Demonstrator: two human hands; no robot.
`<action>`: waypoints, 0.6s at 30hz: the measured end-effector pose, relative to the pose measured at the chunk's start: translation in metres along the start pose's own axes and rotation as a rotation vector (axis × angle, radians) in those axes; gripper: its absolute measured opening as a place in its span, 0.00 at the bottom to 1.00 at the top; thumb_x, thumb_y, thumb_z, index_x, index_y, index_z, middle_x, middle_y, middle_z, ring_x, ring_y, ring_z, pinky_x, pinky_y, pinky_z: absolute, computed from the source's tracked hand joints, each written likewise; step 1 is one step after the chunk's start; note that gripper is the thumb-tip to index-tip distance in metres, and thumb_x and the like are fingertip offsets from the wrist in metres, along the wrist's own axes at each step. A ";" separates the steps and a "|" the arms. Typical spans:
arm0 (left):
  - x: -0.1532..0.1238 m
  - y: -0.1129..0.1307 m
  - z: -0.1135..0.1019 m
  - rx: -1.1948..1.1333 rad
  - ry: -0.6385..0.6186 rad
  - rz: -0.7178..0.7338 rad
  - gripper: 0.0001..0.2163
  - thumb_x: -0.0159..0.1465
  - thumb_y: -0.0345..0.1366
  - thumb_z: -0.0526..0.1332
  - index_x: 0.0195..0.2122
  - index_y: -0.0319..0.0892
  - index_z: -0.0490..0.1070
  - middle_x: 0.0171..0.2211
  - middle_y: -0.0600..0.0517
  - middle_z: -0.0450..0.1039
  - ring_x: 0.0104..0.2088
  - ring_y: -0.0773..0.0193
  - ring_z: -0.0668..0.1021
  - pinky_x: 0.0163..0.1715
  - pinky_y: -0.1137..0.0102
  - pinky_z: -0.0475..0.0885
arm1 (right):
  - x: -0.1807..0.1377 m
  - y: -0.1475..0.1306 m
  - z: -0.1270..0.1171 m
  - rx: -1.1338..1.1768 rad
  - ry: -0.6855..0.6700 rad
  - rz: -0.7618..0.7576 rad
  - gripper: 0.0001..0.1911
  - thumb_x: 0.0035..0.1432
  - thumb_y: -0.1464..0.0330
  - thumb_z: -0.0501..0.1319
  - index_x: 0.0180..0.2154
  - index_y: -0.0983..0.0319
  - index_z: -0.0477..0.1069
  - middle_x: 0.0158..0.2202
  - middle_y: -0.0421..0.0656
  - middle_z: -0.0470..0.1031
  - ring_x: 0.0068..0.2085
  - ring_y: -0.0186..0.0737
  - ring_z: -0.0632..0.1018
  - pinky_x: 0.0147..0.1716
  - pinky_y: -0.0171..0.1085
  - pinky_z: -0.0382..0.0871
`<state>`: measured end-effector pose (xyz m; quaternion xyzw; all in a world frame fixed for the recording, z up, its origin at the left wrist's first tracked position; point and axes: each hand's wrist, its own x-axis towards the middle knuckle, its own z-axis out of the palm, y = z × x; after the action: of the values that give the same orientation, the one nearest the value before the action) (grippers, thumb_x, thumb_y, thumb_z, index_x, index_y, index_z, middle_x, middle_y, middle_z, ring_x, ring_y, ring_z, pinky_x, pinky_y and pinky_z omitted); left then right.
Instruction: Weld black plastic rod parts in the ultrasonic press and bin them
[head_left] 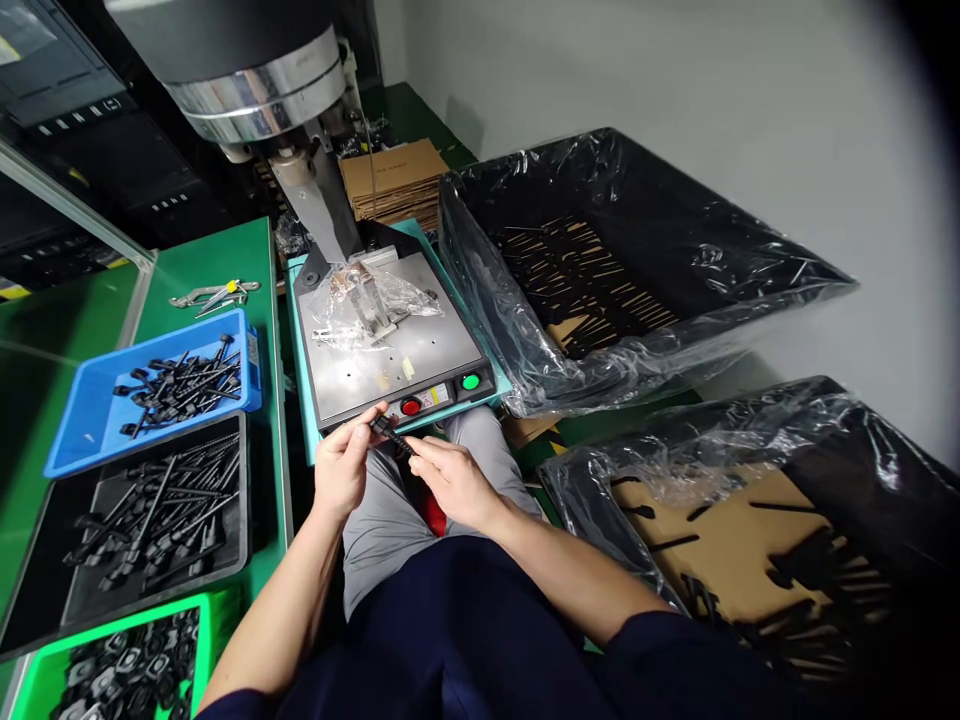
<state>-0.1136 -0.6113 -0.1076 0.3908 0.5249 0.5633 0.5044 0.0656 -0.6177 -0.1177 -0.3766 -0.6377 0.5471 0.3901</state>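
Note:
Above my lap, in front of the machine base, I hold a short black ribbed part point(391, 434) between both hands. Its wider end sits in the closed fingers of my left hand point(346, 462). My right hand point(454, 480) pinches the narrower end, so that tip is hidden. Just beyond my hands, the machine base point(352, 385) carries a red button point(410, 406) and a green button point(470, 382). On its metal plate stands a fixture point(367, 300) wrapped in clear plastic, under the machine's head point(259, 95).
To the left are a blue tray point(82, 420) and a black tray point(244, 500) of long black parts, and a green bin point(202, 640) of small black pieces. Hand tools point(217, 295) lie behind. Two plastic-lined boxes point(480, 290) with black parts stand at right; stacked cardboard point(397, 170) is behind.

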 end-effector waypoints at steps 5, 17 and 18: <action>0.007 0.006 0.011 -0.336 -0.024 -0.172 0.10 0.52 0.40 0.74 0.35 0.45 0.81 0.41 0.49 0.81 0.42 0.53 0.82 0.42 0.61 0.78 | 0.004 0.002 -0.006 0.312 -0.147 0.186 0.12 0.64 0.64 0.55 0.38 0.63 0.73 0.28 0.37 0.64 0.23 0.27 0.62 0.21 0.32 0.55; 0.009 0.009 0.024 -0.188 0.008 -0.098 0.07 0.53 0.38 0.73 0.32 0.42 0.81 0.39 0.46 0.81 0.45 0.51 0.81 0.44 0.59 0.78 | -0.004 0.007 -0.007 0.693 -0.171 0.358 0.17 0.60 0.56 0.62 0.36 0.64 0.71 0.25 0.34 0.63 0.18 0.21 0.53 0.17 0.32 0.40; 0.008 0.008 0.023 -0.146 -0.003 -0.073 0.07 0.54 0.38 0.72 0.32 0.42 0.81 0.39 0.46 0.81 0.46 0.50 0.81 0.45 0.58 0.78 | -0.004 0.007 -0.009 0.745 -0.186 0.384 0.17 0.59 0.56 0.63 0.38 0.64 0.71 0.26 0.34 0.63 0.18 0.21 0.52 0.17 0.32 0.39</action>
<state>-0.0939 -0.5987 -0.0969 0.3344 0.4957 0.5807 0.5524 0.0755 -0.6171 -0.1241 -0.2709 -0.3473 0.8344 0.3314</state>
